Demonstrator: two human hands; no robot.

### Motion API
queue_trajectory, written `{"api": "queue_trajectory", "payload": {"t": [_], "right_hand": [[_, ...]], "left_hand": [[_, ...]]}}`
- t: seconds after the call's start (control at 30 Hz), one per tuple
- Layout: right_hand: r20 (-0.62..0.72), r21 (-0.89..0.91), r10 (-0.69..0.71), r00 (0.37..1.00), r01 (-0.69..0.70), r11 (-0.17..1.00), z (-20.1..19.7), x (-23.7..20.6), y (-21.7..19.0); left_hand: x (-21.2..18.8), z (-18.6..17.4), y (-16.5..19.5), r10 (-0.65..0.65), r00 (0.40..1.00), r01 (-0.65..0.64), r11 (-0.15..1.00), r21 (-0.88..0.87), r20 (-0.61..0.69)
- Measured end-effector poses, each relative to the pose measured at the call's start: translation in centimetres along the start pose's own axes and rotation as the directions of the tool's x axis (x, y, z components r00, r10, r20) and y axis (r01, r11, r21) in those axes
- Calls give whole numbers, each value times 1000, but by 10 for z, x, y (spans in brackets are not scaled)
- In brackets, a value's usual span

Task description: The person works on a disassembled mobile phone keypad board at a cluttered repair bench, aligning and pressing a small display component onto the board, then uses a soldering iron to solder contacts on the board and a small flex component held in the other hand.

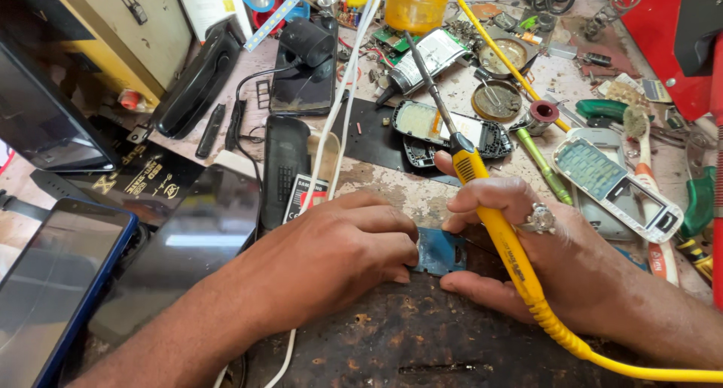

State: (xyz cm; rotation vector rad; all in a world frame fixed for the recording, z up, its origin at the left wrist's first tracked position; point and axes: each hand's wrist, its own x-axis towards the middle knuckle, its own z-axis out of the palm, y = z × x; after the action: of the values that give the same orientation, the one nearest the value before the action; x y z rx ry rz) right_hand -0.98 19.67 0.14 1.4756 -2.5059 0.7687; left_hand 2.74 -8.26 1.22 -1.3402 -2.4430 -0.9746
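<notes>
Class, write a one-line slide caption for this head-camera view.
Both hands, left hand and right hand, steady a small blue circuit board while the right holds a yellow soldering iron.

One head camera looks steeply down, close over the cluttered workbench (422, 200).

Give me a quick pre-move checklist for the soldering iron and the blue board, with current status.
1. Blue board pinned: left hand fingertips press its edge. Ok.
2. Soldering iron grip: right hand wraps the yellow handle. Ok.
3. Tip away from work: it points up over the open phone shell, off the board. Ok.
4. Yellow cord free: trails off right, unsnagged. Ok.
5. White cable runs under the left wrist. Not ok.
6. Tip heat: cannot tell.
</notes>
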Motion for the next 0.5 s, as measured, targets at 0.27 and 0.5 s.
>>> {"api": "queue_trajectory", "payload": {"t": [0.27, 0.5], "right_hand": [[-4, -45, 3, 1000, -3, 999, 3, 0, -1], [5, 33, 62, 998, -62, 998, 0, 1, -2]], "left_hand": [[0, -2, 0, 12, 999, -12, 1000, 8, 35], [0, -2, 0, -29, 999, 31, 998, -46, 25]]}}
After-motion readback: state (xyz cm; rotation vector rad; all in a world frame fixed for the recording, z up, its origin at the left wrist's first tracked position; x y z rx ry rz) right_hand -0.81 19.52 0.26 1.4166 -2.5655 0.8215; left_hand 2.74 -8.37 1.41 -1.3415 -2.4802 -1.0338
